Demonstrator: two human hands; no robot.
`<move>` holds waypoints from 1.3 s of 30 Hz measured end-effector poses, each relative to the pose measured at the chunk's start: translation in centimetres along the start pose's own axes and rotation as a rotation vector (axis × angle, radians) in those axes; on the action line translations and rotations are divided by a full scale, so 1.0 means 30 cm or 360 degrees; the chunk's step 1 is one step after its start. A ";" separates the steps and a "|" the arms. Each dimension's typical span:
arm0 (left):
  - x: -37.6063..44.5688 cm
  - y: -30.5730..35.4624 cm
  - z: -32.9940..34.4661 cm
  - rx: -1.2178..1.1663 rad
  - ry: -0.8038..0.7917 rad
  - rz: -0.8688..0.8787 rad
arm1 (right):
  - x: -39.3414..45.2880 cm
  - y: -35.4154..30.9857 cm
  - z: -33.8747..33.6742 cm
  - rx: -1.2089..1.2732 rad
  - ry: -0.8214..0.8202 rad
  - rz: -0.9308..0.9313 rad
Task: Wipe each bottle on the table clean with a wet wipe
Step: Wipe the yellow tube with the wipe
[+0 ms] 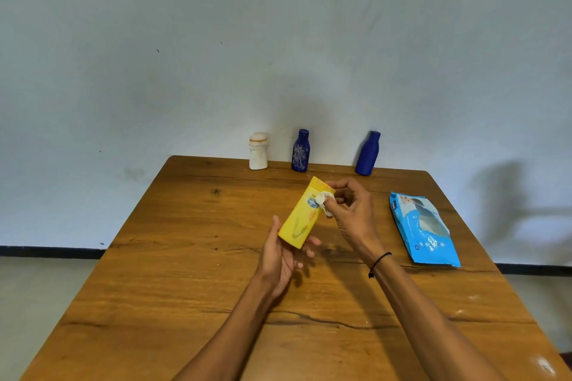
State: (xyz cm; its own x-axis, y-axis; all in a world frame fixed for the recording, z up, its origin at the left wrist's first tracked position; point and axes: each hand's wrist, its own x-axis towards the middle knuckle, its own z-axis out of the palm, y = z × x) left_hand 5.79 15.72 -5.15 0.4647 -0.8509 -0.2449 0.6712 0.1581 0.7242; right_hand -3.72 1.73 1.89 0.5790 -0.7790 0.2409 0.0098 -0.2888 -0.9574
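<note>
While three other bottles wait in a row at the far edge of the wooden table (pixel 192 257), a person works a crumpled wet wipe (pixel 323 202) against the upper face of a yellow bottle (pixel 301 216) held tilted above the tabletop. The left hand (pixel 283 252) cradles the bottle's lower end, thumb up along its left side and fingers curled beneath its base; the right hand (pixel 348 210), a dark cord at its wrist, pinches the wipe between thumb and fingertips and presses it just below the cap, beside the bottle's label. At the back stand a white bottle (pixel 258 151), a dark blue bottle with pale scribbles (pixel 301 151) and a plain blue bottle (pixel 368 154), each apart from its neighbour and close to the wall. A blue pack of wet wipes (pixel 422 227) lies to the right, near the table's edge. Judging by the scene, the risks are modest: the bottle is supported only at its lower end, so firm rubbing near the cap could lever it out of the left hand's grasp and drop it onto the table; the wipe, bunched small, may skip parts of the surface; and a careless reach toward the back row could topple a bottle against the wall.
</note>
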 end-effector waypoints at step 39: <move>0.004 -0.040 0.044 -0.0126 0.0176 0.0047 | -0.107 0.032 0.093 -0.1217 -0.0390 -0.1367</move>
State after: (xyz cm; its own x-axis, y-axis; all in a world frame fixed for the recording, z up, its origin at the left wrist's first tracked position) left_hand 4.30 14.77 -5.19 0.5429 -0.7855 -0.2971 0.6979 0.2252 0.6799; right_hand -3.29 5.52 -0.25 0.7625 -0.0620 0.6440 0.0298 -0.9910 -0.1306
